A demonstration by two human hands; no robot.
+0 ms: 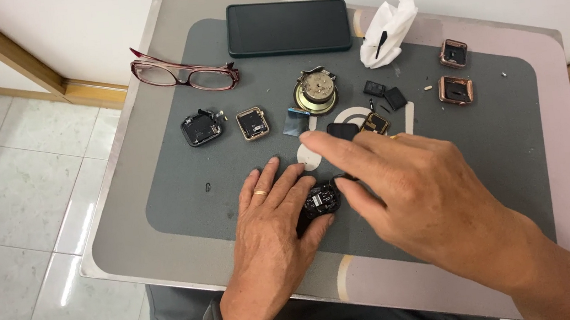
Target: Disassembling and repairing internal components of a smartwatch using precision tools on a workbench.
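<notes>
left hand (270, 215) grip clamped on small black round opened watch body (321, 201), steadying it; right hand (403, 189) fingers apart, pinching beside.

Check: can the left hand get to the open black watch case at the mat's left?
Probably yes. The left hand holds down a black watch module; bare grey mat lies between it and the black watch case.

**Metal, glass and matt rubber on our bench**

We see a matt grey mat (181, 193) over a smooth, faintly glossy tabletop (123, 250). The round clock movement (315, 91) shines brassy metal. Our phone (288, 27) is dark glossy glass, the spectacles (184, 74) glossy reddish plastic, the tissue (390, 30) crumpled white paper, two watch cases (456, 89) coppery metal.
</notes>
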